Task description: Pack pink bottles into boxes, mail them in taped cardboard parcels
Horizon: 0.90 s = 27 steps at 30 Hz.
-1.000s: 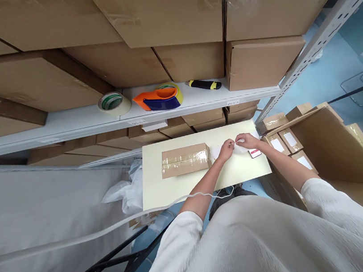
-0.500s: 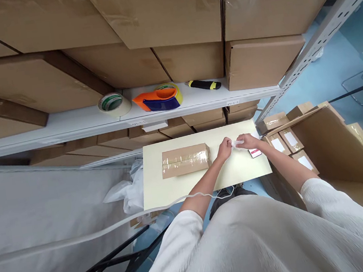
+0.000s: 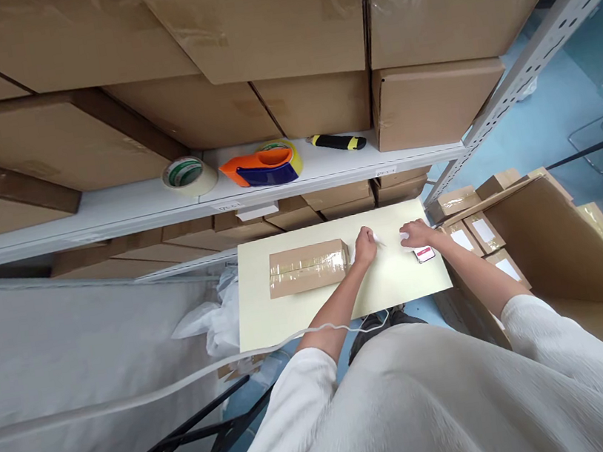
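Label (image 3: 379, 243), a white slip, pinched by left hand (image 3: 365, 247) beside taped box (image 3: 308, 267); right hand (image 3: 413, 235) fingers curled on its backing. It could crease or self-stick if pulled unevenly.

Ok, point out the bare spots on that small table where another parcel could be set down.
On the table, the front strip between the taped box and the near edge is bare, as is the front right corner below the small pink-and-white item. The back right is crowded: left hand and right hand work there with a white slip.
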Tool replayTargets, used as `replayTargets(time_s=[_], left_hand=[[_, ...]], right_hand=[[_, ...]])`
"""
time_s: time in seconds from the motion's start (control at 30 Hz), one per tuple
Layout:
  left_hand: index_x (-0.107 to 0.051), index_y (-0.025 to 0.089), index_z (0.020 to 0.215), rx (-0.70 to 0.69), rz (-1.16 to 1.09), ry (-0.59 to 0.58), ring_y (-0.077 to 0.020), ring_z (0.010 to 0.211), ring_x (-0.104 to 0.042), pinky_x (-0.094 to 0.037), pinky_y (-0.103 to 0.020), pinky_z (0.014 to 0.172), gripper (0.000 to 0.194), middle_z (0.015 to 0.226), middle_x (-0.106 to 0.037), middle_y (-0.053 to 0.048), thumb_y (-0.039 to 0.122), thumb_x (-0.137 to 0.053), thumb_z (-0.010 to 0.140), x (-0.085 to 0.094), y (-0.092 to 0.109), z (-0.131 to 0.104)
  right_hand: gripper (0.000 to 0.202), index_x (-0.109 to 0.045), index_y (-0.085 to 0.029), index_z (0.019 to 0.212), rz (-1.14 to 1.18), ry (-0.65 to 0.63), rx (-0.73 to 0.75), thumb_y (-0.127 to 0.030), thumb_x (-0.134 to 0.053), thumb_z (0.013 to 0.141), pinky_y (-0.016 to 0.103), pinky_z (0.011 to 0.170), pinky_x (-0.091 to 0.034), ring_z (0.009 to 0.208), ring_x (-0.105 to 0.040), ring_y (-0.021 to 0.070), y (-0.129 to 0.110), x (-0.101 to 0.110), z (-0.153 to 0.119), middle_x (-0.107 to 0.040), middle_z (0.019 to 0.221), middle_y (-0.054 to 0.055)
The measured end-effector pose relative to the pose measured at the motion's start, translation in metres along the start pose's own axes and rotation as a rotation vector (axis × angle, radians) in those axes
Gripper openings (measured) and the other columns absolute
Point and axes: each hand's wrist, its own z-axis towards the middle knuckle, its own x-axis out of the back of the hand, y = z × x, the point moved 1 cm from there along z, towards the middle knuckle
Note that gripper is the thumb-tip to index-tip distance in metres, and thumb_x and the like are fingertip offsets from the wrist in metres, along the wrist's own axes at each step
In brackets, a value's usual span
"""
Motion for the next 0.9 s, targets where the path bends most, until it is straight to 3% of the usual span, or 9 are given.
replayTargets(time_s=[0.13,0.23,0.33,0.43,0.5,0.67,0.77,0.9], left_hand=[[-0.050,0.027,0.085,0.007,-0.033,-0.025,-0.0202,0.081,-0.059,-0.047,-0.032,0.084,0.019,0.080,-0.060,0.002,0.017,-0.054,0.100,-0.004,0.004,-0.001],[-0.051,0.026,0.087,-0.019,-0.057,-0.049,-0.0199,0.083,-0.060,-0.048,-0.032,0.088,0.018,0.083,-0.062,0.002,0.017,-0.053,0.101,-0.009,0.006,-0.002],[-0.054,0.025,0.090,-0.046,-0.085,-0.055,-0.0198,0.088,-0.063,-0.050,-0.034,0.094,0.014,0.093,-0.066,-0.001,0.017,-0.054,0.101,-0.013,0.007,-0.002],[-0.059,0.024,0.101,-0.036,-0.119,0.036,-0.0190,0.093,-0.066,-0.051,-0.037,0.100,0.009,0.114,-0.067,-0.006,0.016,-0.060,0.097,-0.015,0.005,-0.003],[-0.059,0.024,0.105,-0.006,-0.142,0.078,-0.0184,0.093,-0.068,-0.052,-0.037,0.099,0.014,0.118,-0.067,-0.007,0.016,-0.064,0.095,-0.016,0.002,-0.004],[-0.062,0.023,0.096,0.072,-0.228,-0.045,-0.0166,0.083,-0.069,-0.057,-0.032,0.086,0.010,0.096,-0.070,-0.002,0.021,-0.071,0.092,-0.020,-0.006,-0.008],[-0.067,0.022,0.095,0.081,-0.271,-0.072,-0.0164,0.080,-0.070,-0.060,-0.033,0.084,0.008,0.095,-0.072,-0.003,0.017,-0.070,0.089,-0.021,-0.007,-0.009],[-0.073,0.021,0.097,0.046,-0.289,-0.121,-0.0201,0.093,-0.074,-0.062,-0.037,0.090,0.016,0.101,-0.078,-0.006,0.012,-0.069,0.085,-0.021,-0.005,-0.010]], right_hand=[[0.019,-0.083,-0.027,0.107,0.136,0.169,0.074,-0.037,-0.075,0.092,0.045,0.110,-0.042,0.115,-0.069,0.0312,-0.010,-0.012,0.003,-0.080,0.117,0.008],[0.019,-0.085,-0.027,0.104,0.154,0.226,0.125,-0.041,-0.077,0.093,0.047,0.110,-0.044,0.118,-0.067,0.0320,-0.020,-0.022,0.008,-0.079,0.119,0.010],[0.014,-0.083,-0.026,0.093,0.245,0.218,0.089,-0.032,-0.071,0.094,0.038,0.095,-0.051,0.103,-0.071,0.0277,-0.025,-0.031,0.014,-0.081,0.105,0.008],[0.014,-0.080,-0.025,0.087,0.423,0.222,-0.032,-0.029,-0.068,0.091,0.032,0.079,-0.052,0.087,-0.072,0.0235,-0.025,-0.037,0.019,-0.081,0.092,0.005],[0.013,-0.078,-0.024,0.086,0.543,0.222,-0.094,-0.030,-0.067,0.088,0.030,0.074,-0.052,0.082,-0.071,0.0218,-0.024,-0.040,0.021,-0.080,0.087,0.003],[0.014,-0.076,-0.021,0.085,0.794,0.151,-0.092,-0.031,-0.069,0.079,0.029,0.075,-0.054,0.078,-0.070,0.0193,-0.025,-0.044,0.023,-0.078,0.082,0.002],[0.012,-0.073,-0.022,0.080,0.874,0.148,-0.098,-0.031,-0.070,0.074,0.030,0.077,-0.055,0.078,-0.069,0.0185,-0.025,-0.045,0.025,-0.077,0.081,0.001],[0.010,-0.070,-0.022,0.077,0.954,0.146,-0.114,-0.031,-0.067,0.072,0.030,0.081,-0.056,0.080,-0.069,0.0182,-0.025,-0.045,0.025,-0.077,0.081,0.002]])
